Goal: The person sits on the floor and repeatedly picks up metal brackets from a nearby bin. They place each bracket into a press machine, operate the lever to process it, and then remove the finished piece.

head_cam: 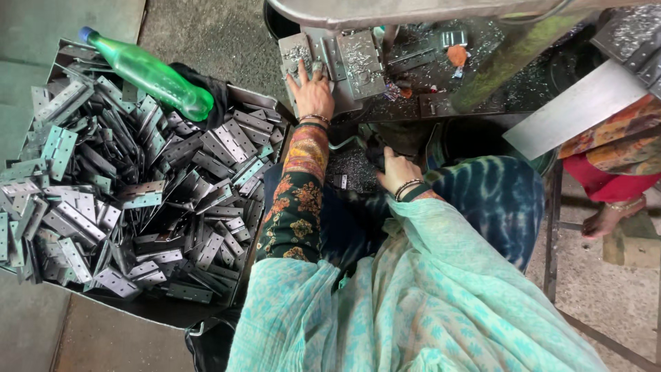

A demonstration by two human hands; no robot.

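Two hands at a metal work plate, beside a tray full of hinges.

The left hand (311, 88) lies flat with spread fingers on a hinge (301, 54) on the work plate (358, 65), pressing it and not gripping. The right hand (396, 171) rests lower, in the lap, on small metal pieces (351, 169); if it holds one I cannot tell. To the left of the left hand is the tray (237, 93) of hinges, with a green bottle (148, 72) on top.

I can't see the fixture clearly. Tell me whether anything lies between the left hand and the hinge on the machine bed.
Nothing visible does. The left hand already lies flat on the hinge plate on the machine bed; metal shavings lie scattered beside it.
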